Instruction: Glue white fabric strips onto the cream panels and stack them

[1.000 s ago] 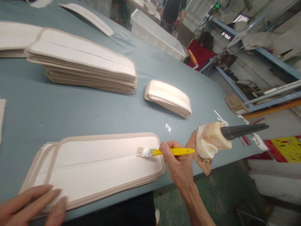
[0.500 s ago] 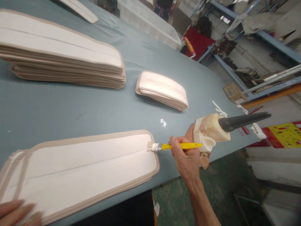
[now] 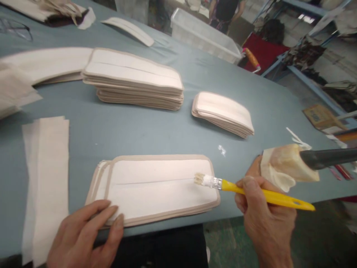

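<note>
"What's different from 0.5 s ago?"

"The brush (image 3: 228, 186): its bristles (image 3: 199, 178) were up at the right-hand border of the top panel (image 3: 156, 195), and now they sit further in. I'd judge the face is being worked, not the rim."

"How does the panel look?"

"White, tan-bordered, with 1 grey line running lengthwise. It lies near the table's (image 3: 131, 130) close edge, on similar panels that show at its left end. White stuff coats the bristles' base; whether they touch the panel, I can't tell."

"And the hands?"

"The right hand (image 3: 264, 216) pinches the yellow handle (image 3: 287, 200) between thumb and fingers. The left hand (image 3: 86, 232) is slightly spread, fingertips on the panel's near left corner."

"Further out?"

"Pale strips (image 3: 52, 167) to the left; beyond, 2 stacks, a tall stack (image 3: 139, 97) and a short stack (image 3: 223, 111) right of it."
</note>
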Demonstrator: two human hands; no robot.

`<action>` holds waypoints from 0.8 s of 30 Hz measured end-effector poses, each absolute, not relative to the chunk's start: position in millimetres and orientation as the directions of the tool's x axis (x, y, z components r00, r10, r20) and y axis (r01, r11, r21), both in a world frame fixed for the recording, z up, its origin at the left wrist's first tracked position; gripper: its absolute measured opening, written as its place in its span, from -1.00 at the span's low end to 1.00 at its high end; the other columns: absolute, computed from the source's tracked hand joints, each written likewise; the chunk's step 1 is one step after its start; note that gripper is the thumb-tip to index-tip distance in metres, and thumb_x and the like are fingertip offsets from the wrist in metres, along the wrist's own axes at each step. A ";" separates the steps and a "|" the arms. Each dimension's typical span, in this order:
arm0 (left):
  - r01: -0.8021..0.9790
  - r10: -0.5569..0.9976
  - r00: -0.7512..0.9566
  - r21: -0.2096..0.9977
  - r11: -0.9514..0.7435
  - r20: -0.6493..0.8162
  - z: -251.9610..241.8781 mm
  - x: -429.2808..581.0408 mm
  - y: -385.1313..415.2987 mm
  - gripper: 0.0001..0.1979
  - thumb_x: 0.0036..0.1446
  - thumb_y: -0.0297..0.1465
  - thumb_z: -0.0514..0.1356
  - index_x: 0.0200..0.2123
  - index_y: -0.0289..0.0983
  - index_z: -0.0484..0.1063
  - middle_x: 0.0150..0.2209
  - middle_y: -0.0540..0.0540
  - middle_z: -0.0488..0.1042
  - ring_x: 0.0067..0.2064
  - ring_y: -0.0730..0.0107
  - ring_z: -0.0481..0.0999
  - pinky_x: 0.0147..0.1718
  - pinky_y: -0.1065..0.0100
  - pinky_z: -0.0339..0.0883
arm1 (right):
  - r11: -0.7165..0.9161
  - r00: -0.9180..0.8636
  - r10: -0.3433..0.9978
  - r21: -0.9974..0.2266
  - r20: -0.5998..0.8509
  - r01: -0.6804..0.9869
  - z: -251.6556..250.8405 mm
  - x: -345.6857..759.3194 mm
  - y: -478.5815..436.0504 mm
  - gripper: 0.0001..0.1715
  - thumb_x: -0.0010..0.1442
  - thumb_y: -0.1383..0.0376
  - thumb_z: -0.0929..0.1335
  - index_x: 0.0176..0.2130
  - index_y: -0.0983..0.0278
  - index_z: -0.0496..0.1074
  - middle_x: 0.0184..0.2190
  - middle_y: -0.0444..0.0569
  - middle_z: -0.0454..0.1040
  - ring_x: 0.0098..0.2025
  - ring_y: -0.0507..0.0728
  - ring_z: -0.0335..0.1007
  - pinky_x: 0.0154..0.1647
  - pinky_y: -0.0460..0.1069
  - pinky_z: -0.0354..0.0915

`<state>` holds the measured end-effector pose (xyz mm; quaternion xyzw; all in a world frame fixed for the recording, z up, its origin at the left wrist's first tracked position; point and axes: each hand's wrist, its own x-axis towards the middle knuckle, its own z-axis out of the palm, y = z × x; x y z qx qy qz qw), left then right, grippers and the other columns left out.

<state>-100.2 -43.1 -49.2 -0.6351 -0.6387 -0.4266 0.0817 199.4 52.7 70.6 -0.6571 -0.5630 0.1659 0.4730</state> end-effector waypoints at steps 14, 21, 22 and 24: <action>0.911 0.735 -0.123 0.369 -0.182 0.667 -35.8 -90.9 -41.5 -0.85 0.24 -0.52 0.34 -0.12 -0.27 0.51 -0.11 -0.18 0.56 -0.12 0.19 0.56 -0.09 0.19 0.43 | 0.224 -0.265 0.951 -0.948 0.162 0.224 53.0 57.1 56.6 -0.71 0.29 0.20 0.41 -0.44 0.25 0.51 -0.59 -0.18 0.45 -0.59 -0.02 0.28 -0.57 -0.14 0.20; 0.909 0.738 -0.133 0.378 -0.175 0.661 -31.6 -88.7 -40.9 -0.85 0.24 -0.52 0.34 -0.13 -0.27 0.52 -0.12 -0.18 0.57 -0.13 0.17 0.57 -0.10 0.17 0.42 | 0.194 -0.179 0.975 -0.888 0.129 0.418 48.2 95.7 58.8 -0.64 0.33 0.16 0.39 -0.47 0.25 0.48 -0.65 -0.21 0.34 -0.61 -0.03 0.19 -0.60 -0.13 0.11; 0.907 0.740 -0.131 0.380 -0.179 0.660 -32.3 -89.4 -41.5 -0.86 0.24 -0.51 0.34 -0.13 -0.27 0.53 -0.12 -0.19 0.58 -0.13 0.16 0.57 -0.09 0.15 0.42 | 0.185 -0.147 0.980 -0.871 0.132 0.455 49.2 109.8 58.8 -0.62 0.34 0.14 0.39 -0.47 0.25 0.48 -0.65 -0.21 0.33 -0.61 -0.02 0.18 -0.60 -0.13 0.11; 0.889 0.749 -0.156 0.423 -0.178 0.644 -37.7 -93.4 -43.3 -0.85 0.24 -0.45 0.35 -0.11 -0.24 0.57 -0.10 -0.19 0.60 -0.12 0.11 0.57 -0.06 0.11 0.42 | 0.154 -0.073 0.988 -0.845 0.135 0.513 50.4 139.3 58.3 -0.58 0.35 0.10 0.38 -0.48 0.25 0.48 -0.65 -0.21 0.31 -0.60 -0.02 0.17 -0.60 -0.13 0.12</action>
